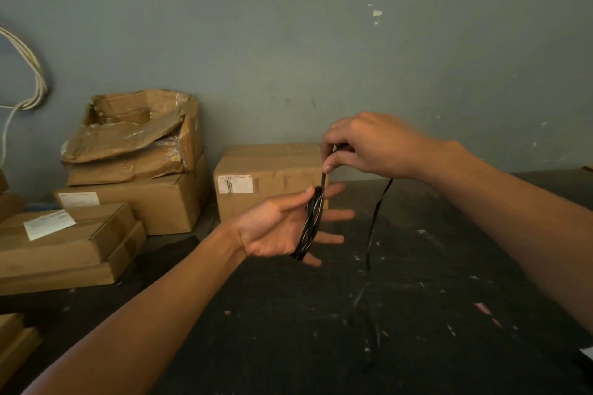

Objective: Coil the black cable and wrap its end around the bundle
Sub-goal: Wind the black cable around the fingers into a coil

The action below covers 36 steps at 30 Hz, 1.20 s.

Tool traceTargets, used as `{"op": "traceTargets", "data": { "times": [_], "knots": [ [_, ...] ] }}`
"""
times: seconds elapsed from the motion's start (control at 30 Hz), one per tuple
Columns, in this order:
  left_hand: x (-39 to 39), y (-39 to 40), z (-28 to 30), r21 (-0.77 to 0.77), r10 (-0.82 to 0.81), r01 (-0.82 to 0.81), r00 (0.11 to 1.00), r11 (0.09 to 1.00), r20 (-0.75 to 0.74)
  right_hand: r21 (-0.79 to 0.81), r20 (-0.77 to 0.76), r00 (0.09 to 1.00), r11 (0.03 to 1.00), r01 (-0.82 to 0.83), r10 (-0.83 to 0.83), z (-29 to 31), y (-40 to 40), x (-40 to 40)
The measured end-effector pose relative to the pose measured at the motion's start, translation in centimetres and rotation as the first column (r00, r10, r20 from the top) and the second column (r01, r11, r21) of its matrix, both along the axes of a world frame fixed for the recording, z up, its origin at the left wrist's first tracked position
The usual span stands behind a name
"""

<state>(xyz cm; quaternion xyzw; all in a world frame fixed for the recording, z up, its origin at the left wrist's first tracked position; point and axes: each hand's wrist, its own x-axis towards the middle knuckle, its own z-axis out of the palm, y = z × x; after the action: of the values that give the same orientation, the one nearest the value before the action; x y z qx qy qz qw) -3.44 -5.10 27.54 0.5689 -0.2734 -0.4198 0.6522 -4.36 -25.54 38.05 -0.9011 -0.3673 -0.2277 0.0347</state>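
Black cable (310, 224) looped around spread fingers of left hand (282, 228), frame centre; right hand (369, 146) above, pinching cable end, slack dangling over dark table (417, 298).

A plain grey-green wall (288, 42) filled the upper half of the view behind the hands, marked with small chips of flaked paint. Below the hands lay a dark surface (321, 314) flecked with pale scuffs and scraps. Directly behind the left hand stood a closed cardboard box (256, 167) bearing a white label. Further to the left of it were stacked cartons (128, 199), the topmost torn open and crumpled. Far left, a looped white cord (32, 80) hung on the wall. The light was dim and even
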Motion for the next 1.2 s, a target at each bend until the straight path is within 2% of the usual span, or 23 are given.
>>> {"op": "traceTargets", "data": {
  "times": [0.2,0.43,0.7,0.9,1.1,1.2],
  "knots": [
    [-0.9,0.4,0.9,-0.046,-0.143,0.143,0.99,0.989,0.015,0.167,-0.079,0.997,0.986,0.02,-0.007,-0.8,-1.2,1.3],
    [-1.4,0.5,3.3,-0.185,-0.174,0.186,0.982,0.965,0.078,0.397,-0.161,0.981,0.917,-0.033,0.105,-4.8,-1.4,2.7],
    [-1.3,0.5,6.5,-0.336,-0.071,0.126,0.983,0.933,0.171,0.61,-0.289,0.904,0.789,-0.079,0.314,-10.0,2.4,1.4],
    [-0.3,1.2,8.2,-0.409,0.08,0.006,0.978,0.912,0.194,0.534,-0.342,0.9,0.844,-0.049,0.269,-13.4,4.6,-0.4],
    [1.4,1.8,7.5,-0.407,0.223,-0.157,0.967,0.9,0.121,0.414,-0.374,0.901,0.909,-0.05,0.22,-13.4,5.4,-1.6],
    [2.2,2.0,6.5,-0.403,0.289,-0.236,0.954,0.884,0.075,0.335,-0.332,0.921,0.939,-0.085,0.202,-12.8,5.6,-2.4]
  ]
}}
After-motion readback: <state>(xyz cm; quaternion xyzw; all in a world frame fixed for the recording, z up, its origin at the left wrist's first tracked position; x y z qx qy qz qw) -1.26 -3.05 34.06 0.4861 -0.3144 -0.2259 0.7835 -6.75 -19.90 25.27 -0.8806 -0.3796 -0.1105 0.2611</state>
